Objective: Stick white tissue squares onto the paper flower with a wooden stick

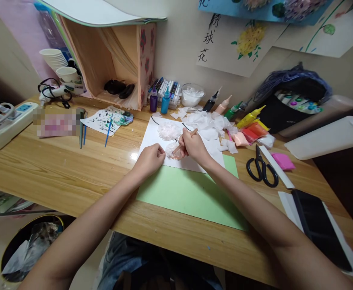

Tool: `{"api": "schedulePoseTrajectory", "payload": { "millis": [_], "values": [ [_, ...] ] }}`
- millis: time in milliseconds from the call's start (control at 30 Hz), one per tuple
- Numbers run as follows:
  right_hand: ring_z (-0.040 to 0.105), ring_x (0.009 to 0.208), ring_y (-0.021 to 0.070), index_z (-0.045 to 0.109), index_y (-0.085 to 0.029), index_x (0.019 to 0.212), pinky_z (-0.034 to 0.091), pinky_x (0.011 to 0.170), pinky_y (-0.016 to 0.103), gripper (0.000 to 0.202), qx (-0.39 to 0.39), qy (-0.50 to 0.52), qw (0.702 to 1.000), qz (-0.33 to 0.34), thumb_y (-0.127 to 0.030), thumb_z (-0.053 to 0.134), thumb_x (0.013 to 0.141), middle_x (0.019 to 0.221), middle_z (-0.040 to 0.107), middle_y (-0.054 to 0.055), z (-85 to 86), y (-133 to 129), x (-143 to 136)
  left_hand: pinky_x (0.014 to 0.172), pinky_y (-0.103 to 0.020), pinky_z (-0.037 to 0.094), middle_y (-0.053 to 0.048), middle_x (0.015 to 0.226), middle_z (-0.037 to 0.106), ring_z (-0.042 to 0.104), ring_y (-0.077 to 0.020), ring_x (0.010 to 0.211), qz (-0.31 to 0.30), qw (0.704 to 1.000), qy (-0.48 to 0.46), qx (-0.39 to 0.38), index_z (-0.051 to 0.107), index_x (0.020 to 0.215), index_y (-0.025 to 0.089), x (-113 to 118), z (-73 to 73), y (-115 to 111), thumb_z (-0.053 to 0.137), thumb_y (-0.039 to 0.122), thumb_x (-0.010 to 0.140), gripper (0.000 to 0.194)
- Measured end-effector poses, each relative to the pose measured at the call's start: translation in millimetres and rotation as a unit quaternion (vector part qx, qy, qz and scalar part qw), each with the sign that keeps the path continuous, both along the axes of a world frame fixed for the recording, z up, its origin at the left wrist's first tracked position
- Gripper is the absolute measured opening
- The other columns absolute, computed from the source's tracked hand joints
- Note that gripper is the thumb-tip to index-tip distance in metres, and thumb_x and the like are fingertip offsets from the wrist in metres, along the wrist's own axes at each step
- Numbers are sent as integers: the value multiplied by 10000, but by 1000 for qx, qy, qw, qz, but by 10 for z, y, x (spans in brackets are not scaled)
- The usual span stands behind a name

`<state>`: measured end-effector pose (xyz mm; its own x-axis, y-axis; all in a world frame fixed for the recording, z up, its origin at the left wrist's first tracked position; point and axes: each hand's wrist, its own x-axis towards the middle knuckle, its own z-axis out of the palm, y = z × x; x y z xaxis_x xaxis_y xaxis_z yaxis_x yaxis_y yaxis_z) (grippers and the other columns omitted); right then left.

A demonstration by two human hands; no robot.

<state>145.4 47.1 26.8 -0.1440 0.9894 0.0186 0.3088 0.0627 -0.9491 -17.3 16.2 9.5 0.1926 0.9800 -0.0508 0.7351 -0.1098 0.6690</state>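
A white sheet (191, 166) lies over a green sheet (188, 193) on the wooden table. Two pale, ruffled paper flowers are on it, the upper one (168, 131) uncovered and the lower one (172, 150) partly behind my fingers. My right hand (192, 145) is closed round a thin wooden stick (180, 146), whose lower end meets the lower flower. My left hand (152, 158) rests at the left edge of that flower with thumb and fingertips together; whatever they pinch is too small to make out. White tissue pieces (208, 123) are heaped just behind the white sheet.
Paint bottles (165, 100), markers and a glass bowl (192, 95) stand along the back. Black scissors (261, 167), clay packets (254, 132) and a black phone (321, 227) lie at the right. Brushes (108, 132), a paint-marked sheet and a power strip (10, 125) are at the left.
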Motion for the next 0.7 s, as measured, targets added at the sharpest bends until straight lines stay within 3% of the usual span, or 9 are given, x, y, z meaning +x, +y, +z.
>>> {"api": "schedulePoseTrajectory", "payload": {
  "millis": [167,300,367,567,700],
  "values": [
    [496,433,99,456,-194,490,417,524,237,563,129,-60,986,83,-471,290,952,420,507,-13,-23,-378,176,615,-255,396,-39,758,650,581,-165,714,2,1000,1,5,601,790,172,-3,-6,3,497,231,786,121],
    [467,446,102,472,-194,512,400,529,253,554,200,-83,970,109,-432,261,966,462,512,-8,-29,-469,378,610,-254,393,-36,752,654,588,-166,722,0,1000,-2,4,596,791,174,-9,3,-7,487,223,791,120],
    [474,464,108,491,-192,537,394,523,259,520,225,-64,970,71,-422,295,960,496,524,-3,-42,-438,504,608,-255,392,-35,746,655,590,-167,719,-2,1000,-4,2,589,784,178,-10,10,-15,476,221,796,122],
    [557,614,142,556,-189,761,442,607,283,241,267,-84,950,-140,-394,510,878,701,617,17,-196,-318,869,610,-267,390,-32,702,648,592,-175,702,0,1000,0,5,575,770,188,-6,35,-24,450,238,817,143],
    [588,718,166,537,-183,851,464,670,303,184,273,-108,939,-182,-367,535,861,805,624,39,-342,-284,936,616,-271,389,-25,662,643,597,-176,684,6,1000,-3,-1,577,773,189,-6,53,-23,437,270,838,174]
  ]
}}
